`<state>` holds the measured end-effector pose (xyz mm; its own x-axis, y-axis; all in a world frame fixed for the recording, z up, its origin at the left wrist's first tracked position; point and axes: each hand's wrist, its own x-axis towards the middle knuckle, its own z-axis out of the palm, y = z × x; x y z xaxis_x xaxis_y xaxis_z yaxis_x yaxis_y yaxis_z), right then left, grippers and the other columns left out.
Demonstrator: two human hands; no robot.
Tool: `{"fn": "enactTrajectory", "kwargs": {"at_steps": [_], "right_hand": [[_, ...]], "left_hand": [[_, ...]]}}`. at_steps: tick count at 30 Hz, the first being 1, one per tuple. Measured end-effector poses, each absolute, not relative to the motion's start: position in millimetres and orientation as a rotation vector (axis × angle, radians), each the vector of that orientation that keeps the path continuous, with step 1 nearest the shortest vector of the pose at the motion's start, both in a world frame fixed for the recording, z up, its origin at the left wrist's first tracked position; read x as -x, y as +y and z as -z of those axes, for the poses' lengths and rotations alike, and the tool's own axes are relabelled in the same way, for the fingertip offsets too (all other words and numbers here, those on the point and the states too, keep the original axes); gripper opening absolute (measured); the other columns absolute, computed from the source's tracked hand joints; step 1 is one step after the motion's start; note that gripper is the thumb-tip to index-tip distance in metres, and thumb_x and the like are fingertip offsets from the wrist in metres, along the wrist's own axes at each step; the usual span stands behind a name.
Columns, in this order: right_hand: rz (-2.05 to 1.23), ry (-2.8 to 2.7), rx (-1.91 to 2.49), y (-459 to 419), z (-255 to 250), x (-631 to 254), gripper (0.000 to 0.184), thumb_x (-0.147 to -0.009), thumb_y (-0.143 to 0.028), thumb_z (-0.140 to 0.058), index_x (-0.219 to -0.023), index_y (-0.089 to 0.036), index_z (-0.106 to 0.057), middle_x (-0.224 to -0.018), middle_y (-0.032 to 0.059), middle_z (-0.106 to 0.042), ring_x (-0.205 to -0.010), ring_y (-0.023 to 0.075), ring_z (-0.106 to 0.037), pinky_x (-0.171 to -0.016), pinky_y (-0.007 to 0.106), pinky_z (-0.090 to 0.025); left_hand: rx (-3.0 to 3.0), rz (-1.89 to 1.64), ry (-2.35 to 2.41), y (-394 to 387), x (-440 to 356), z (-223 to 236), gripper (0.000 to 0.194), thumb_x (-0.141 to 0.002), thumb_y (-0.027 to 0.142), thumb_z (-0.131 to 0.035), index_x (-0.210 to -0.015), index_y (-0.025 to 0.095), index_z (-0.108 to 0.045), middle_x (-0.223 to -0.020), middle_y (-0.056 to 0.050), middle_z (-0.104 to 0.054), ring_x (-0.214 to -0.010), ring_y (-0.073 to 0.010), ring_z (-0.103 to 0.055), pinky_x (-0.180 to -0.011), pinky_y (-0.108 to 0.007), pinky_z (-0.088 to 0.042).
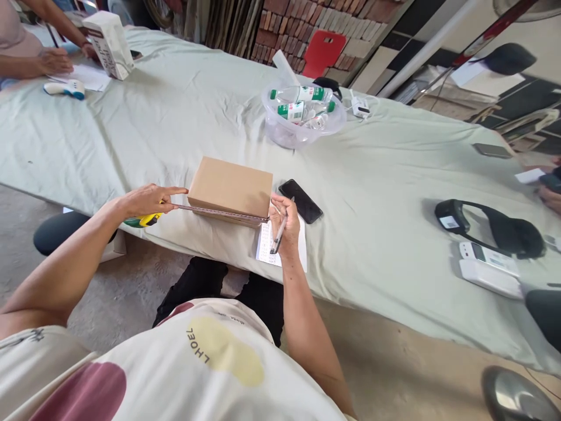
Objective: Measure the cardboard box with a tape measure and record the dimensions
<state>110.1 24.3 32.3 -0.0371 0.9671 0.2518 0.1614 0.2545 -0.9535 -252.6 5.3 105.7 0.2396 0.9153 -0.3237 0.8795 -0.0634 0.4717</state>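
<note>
A brown cardboard box point(232, 184) lies on the cloth-covered table in front of me. The blade of a tape measure point(150, 220) is stretched along the box's near side. My left hand point(149, 200) pinches the blade by the box's left end, its index finger pointed at the corner; the yellow and green case hangs just below. At the right end, my right hand point(287, 228) grips a pen point(280, 233), its fingertips at the blade's end. Under that hand is a sheet of paper point(301, 248) with handwritten figures. Beside it lies a black phone point(301, 200).
A clear plastic basin point(289, 135) of water bottles stands behind the box. To the right are a black headset point(491, 228) and white devices point(491, 266). A co-worker's hands point(56, 61) are at the far left, near a white carton point(109, 45). Another person's hand is at the right edge.
</note>
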Motion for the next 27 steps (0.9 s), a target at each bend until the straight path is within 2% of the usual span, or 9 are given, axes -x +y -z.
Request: {"fn": "enactTrajectory", "kwargs": {"at_steps": [4, 8, 21, 25, 27], "right_hand": [[-0.873, -1.617, 1.216, 27, -33, -108, 0.031, -0.093, -0.048, -0.058, -0.117, -0.027, -0.060, -0.134, 0.0090, -0.066, -0.122, 0.0247, -0.064, -0.107, 0.047, -0.049], [-0.835, -1.609, 1.240, 27, -32, -107, 0.028, -0.094, -0.048, -0.057, -0.111, -0.026, -0.060, -0.131, 0.0093, -0.069, -0.122, 0.0257, -0.066, -0.105, 0.048, -0.051], [-0.839, -1.536, 1.242, 29, -31, -105, 0.022, -0.092, -0.047, -0.058, -0.100, -0.026, -0.058, -0.124, 0.0078, -0.072, -0.119, 0.0231, -0.067, -0.101, 0.045, -0.053], [-0.856, -1.533, 1.234, 30, -32, -105, 0.022, -0.092, -0.047, -0.057, -0.099, -0.026, -0.059, -0.123, 0.0079, -0.073, -0.117, 0.0231, -0.067, -0.102, 0.045, -0.053], [-0.875, -1.511, 1.220, 31, -32, -106, 0.024, -0.093, -0.049, -0.056, -0.098, -0.025, -0.059, -0.122, 0.0082, -0.073, -0.116, 0.0230, -0.068, -0.102, 0.046, -0.052]], "left_hand": [[-1.960, 0.021, 1.631, 6, 251, -110, 0.061, -0.086, 0.039, -0.049, -0.145, 0.024, -0.058, -0.063, 0.003, -0.067, -0.059, -0.0159, -0.059, -0.065, -0.022, -0.042], [-1.949, 0.062, 1.658, 9, 249, -112, 0.060, -0.085, 0.033, -0.048, -0.143, 0.024, -0.060, -0.075, -0.001, -0.073, -0.065, -0.0167, -0.062, -0.065, -0.022, -0.042], [-1.940, 0.066, 1.671, 14, 249, -108, 0.054, -0.086, 0.037, -0.047, -0.133, 0.024, -0.068, -0.076, -0.001, -0.075, -0.072, -0.0176, -0.065, -0.069, -0.021, -0.045], [-1.899, 0.027, 1.669, 9, 250, -104, 0.057, -0.086, 0.039, -0.047, -0.138, 0.024, -0.064, -0.074, 0.000, -0.074, -0.068, -0.0157, -0.064, -0.064, -0.020, -0.044], [-1.838, -0.007, 1.652, 4, 249, -102, 0.054, -0.085, 0.040, -0.049, -0.133, 0.024, -0.067, -0.075, 0.000, -0.074, -0.065, -0.0147, -0.063, -0.061, -0.019, -0.044]]}}
